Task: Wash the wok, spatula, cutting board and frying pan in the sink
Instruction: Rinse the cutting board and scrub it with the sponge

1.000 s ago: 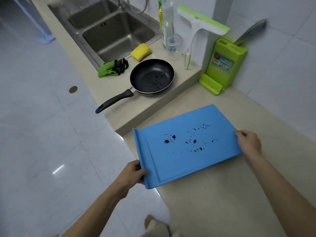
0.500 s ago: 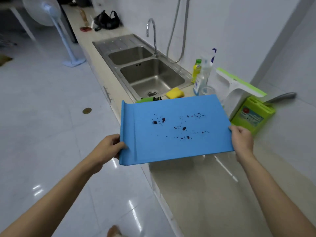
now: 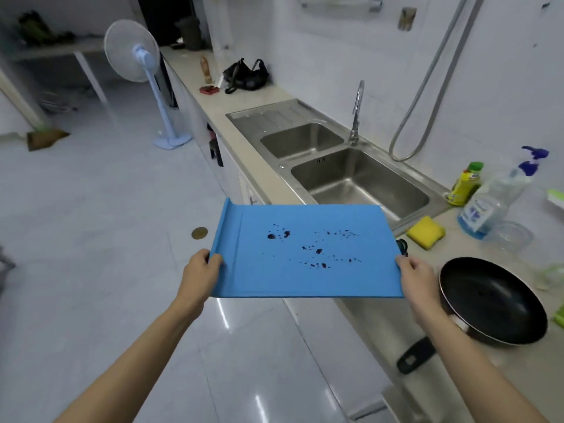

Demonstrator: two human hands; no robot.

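Note:
I hold a blue cutting board (image 3: pixel 305 270) level in the air in front of the counter; dark specks dot its top. My left hand (image 3: pixel 201 273) grips its raised left edge and my right hand (image 3: pixel 416 277) grips its right edge. The steel double sink (image 3: pixel 439 186) lies beyond the board, with the tap (image 3: pixel 357 111) at its back. A black frying pan (image 3: pixel 491 300) sits on the counter just right of my right hand, its handle (image 3: pixel 416 355) pointing toward me. No wok or spatula shows.
A yellow sponge (image 3: pixel 425 232), a yellow bottle (image 3: pixel 465 184), a spray bottle (image 3: pixel 491 203) and a clear glass (image 3: pixel 512 236) stand right of the sink. A black bag (image 3: pixel 245 76) lies far along the counter. A standing fan (image 3: pixel 146 83) is on the tiled floor to the left.
I lifted the board off the lower counter and carried it left toward the sink; the view swung up, and the pan now lies right of my right hand.

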